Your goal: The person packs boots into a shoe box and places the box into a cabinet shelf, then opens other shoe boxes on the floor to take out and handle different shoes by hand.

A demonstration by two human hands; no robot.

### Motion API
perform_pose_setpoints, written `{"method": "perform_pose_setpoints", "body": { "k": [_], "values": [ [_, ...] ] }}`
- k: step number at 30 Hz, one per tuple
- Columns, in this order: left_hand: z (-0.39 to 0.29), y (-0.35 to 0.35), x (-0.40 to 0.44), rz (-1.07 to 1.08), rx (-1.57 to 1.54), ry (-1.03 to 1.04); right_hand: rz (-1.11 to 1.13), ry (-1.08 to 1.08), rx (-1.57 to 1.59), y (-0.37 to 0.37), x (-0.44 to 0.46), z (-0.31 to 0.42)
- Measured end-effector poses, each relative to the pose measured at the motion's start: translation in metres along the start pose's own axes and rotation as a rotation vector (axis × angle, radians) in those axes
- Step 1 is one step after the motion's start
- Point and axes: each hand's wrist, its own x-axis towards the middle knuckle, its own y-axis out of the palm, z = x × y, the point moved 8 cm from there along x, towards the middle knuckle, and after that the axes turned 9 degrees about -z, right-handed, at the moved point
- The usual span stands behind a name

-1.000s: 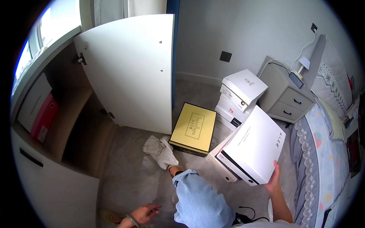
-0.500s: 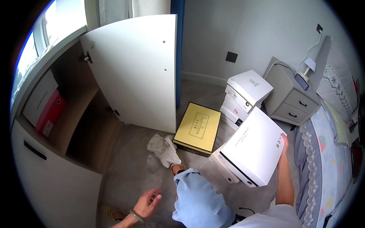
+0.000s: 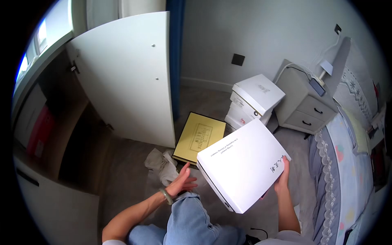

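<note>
A white lidded box (image 3: 245, 167) with dark lettering is tilted in front of me, held at its right edge by my right hand (image 3: 282, 174). Some fingers of that hand are hidden behind the box. My left hand (image 3: 182, 182) is open, fingers apart, just left of the box and above my knee, touching nothing that I can see. Beyond both hands a yellow box (image 3: 200, 136) with a dark border lies on the floor, partly covered by the white box. A crumpled beige cloth (image 3: 162, 165) lies beside it, behind my left hand.
White boxes (image 3: 258, 92) stand stacked by the wall, next to a grey nightstand (image 3: 306, 108) with a small lamp. The cabinet door (image 3: 126, 77) hangs open at the left; a red and white box (image 3: 41, 126) sits inside. The bed (image 3: 351, 163) borders the right.
The white box has been lifted off another box and brought left and closer to me. My left hand has risen and moved right towards it. The view has shifted slightly.
</note>
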Motion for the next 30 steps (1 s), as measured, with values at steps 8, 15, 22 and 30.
{"method": "perform_pose_setpoints", "body": {
  "k": [8,15,22,30],
  "values": [
    [-0.041,-0.008,-0.013,-0.045,-0.358,0.142,0.199,-0.049,0.076,0.059,-0.031,-0.019],
    [-0.110,-0.062,-0.086,-0.229,-0.366,0.492,0.254,-0.007,0.270,0.144,-0.088,-0.027],
    [-0.189,-0.127,-0.251,-0.617,-0.213,0.995,0.548,-0.053,0.277,0.220,-0.165,-0.040],
    [-0.019,-0.232,-0.296,-0.770,-0.462,0.682,1.000,0.374,-0.232,0.299,-0.207,-0.128]
  ]
}}
